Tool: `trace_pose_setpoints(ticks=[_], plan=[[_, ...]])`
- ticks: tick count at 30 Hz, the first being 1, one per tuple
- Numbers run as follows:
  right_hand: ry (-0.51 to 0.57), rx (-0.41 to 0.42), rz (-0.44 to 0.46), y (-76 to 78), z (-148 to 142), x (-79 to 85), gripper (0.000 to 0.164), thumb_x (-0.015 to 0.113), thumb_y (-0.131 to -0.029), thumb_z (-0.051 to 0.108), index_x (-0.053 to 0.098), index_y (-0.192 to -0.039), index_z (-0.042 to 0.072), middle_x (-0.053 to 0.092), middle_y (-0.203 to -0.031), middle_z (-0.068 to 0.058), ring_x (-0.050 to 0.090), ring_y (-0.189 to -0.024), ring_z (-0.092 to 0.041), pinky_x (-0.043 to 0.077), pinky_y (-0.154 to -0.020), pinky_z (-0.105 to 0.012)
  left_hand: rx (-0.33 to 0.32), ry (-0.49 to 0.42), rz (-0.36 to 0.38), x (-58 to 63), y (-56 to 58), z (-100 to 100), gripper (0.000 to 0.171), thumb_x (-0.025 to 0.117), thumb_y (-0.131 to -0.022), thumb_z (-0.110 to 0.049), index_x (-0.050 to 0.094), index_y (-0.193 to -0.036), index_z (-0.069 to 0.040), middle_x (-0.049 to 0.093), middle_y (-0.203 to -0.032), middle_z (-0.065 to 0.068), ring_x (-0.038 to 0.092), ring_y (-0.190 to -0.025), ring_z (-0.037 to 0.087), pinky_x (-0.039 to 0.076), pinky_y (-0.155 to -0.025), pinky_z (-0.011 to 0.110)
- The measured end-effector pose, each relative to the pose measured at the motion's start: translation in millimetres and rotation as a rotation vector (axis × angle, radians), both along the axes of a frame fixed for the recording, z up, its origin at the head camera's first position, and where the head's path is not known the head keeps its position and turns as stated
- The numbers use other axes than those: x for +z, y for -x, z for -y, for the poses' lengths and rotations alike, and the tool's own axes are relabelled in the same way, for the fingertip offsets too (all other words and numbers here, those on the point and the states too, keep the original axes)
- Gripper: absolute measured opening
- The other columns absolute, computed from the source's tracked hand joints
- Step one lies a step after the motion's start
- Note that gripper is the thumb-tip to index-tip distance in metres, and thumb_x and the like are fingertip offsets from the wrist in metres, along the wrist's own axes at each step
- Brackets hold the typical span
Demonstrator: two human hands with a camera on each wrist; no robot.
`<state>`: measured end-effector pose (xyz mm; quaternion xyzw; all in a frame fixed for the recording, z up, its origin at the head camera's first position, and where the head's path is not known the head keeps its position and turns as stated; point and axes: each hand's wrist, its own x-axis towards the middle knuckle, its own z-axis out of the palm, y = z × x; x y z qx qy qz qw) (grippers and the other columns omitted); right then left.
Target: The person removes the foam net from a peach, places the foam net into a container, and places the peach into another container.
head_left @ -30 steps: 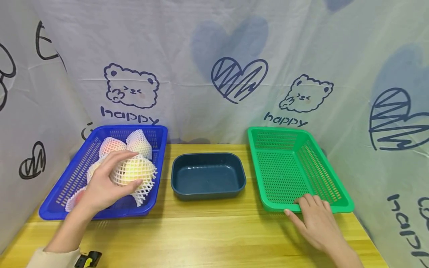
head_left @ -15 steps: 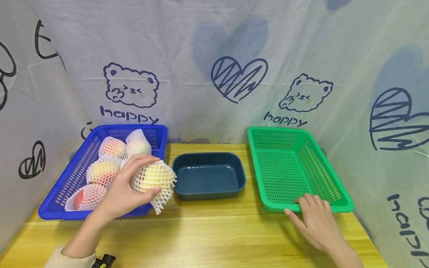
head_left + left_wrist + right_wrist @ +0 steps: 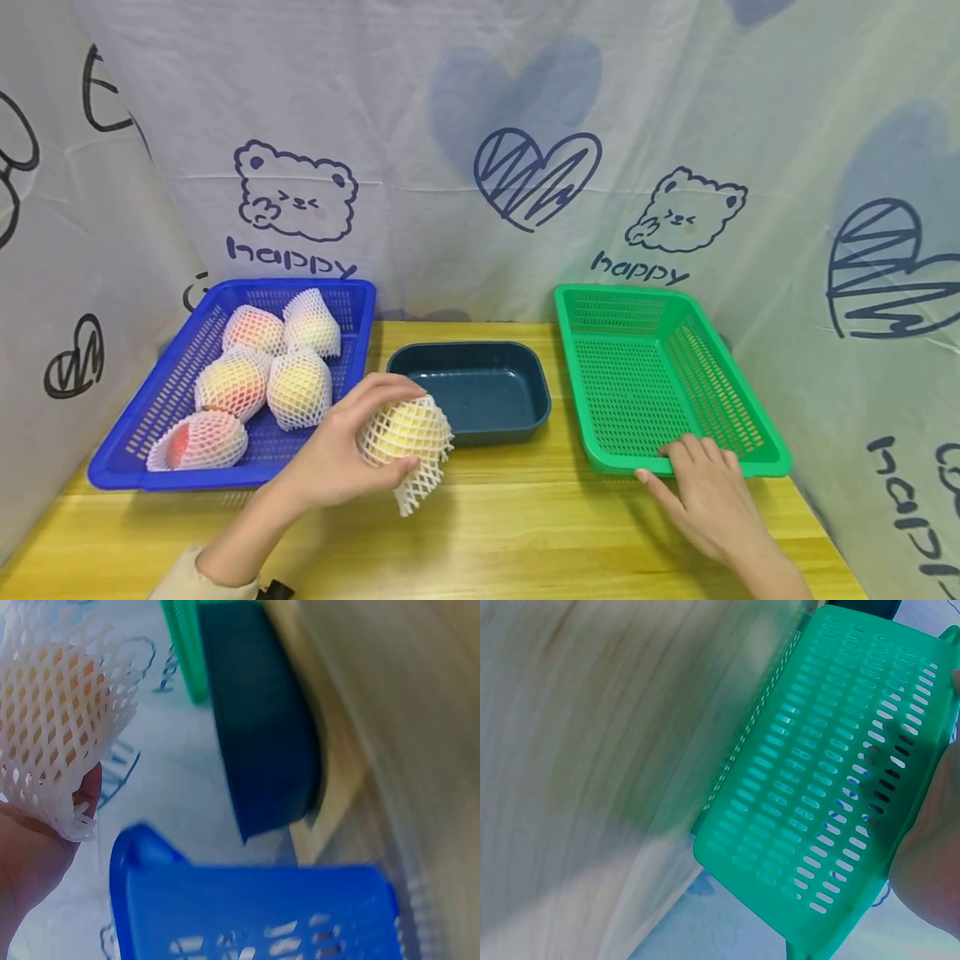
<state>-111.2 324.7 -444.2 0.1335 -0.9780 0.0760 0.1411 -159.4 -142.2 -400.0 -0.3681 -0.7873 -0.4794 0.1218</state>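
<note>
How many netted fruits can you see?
6. One fruit is in the left hand; the blue basket has five: back left, back right, middle left, middle right and front left. More could be hidden beneath.

Blue basket (image 3: 183, 480) and green basket (image 3: 626, 387) flank open room above the tray (image 3: 491, 404).

Fruit (image 3: 408, 433): partly hidden by left grip (image 3: 345, 454)
Tray (image 3: 487, 400): near left corner hidden behind both
Right grip (image 3: 705, 500): cut off in right wrist view
Bench (image 3: 420, 742): blurred in left wrist view
</note>
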Motion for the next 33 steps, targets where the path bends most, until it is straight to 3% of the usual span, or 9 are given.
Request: trace_pose_setpoints(ticks=[10, 17, 26, 33], plan=[[-0.004, 0.006, -0.016, 0.1, -1, -0.6, 0.042, 0.064, -0.101, 0.047, 0.066, -0.112, 0.007, 0.063, -0.109, -0.005, 0.055, -0.101, -0.028, 0.039, -0.079, -0.045, -0.127, 0.077, 0.069, -27.2, -4.0, -32, 0.066, 0.089, -0.077, -0.020, 0.062, -0.136, -0.025, 0.056, -0.136, -0.005, 0.059, -0.120, 0.020, 0.059, -0.090, 0.035], [-0.002, 0.012, -0.022, 0.1, -1, -0.9, 0.041, 0.064, -0.101, 0.046, 0.066, -0.112, 0.007, 0.063, -0.109, -0.005, 0.055, -0.100, -0.028, 0.038, -0.079, -0.044, -0.204, 0.170, 0.131, -48.6, -2.0, -43, 0.062, 0.088, -0.078, -0.021, 0.062, -0.135, -0.028, 0.057, -0.133, -0.011, 0.060, -0.116, 0.014, 0.056, -0.094, 0.034], [0.005, 0.002, -0.003, -0.4, -1, -0.5, 0.041, 0.063, -0.102, 0.046, 0.065, -0.112, 0.006, 0.063, -0.110, -0.006, 0.055, -0.103, -0.030, 0.039, -0.081, -0.046, -0.227, 0.277, 0.197, -65.3, 3.5, -47, 0.059, 0.088, -0.082, -0.029, 0.063, -0.135, -0.029, 0.057, -0.133, -0.015, 0.058, -0.121, 0.009, 0.049, -0.107, 0.036], [0.003, 0.002, -0.014, 0.3, -1, -1.6, 0.041, 0.064, -0.101, 0.046, 0.066, -0.112, 0.007, 0.063, -0.110, -0.006, 0.055, -0.102, -0.029, 0.039, -0.081, -0.046, -0.217, 0.300, 0.263, -64.8, 5.5, -46, 0.061, 0.085, -0.086, -0.036, 0.062, -0.141, -0.025, 0.056, -0.138, -0.013, 0.057, -0.124, 0.010, 0.048, -0.107, 0.037]])
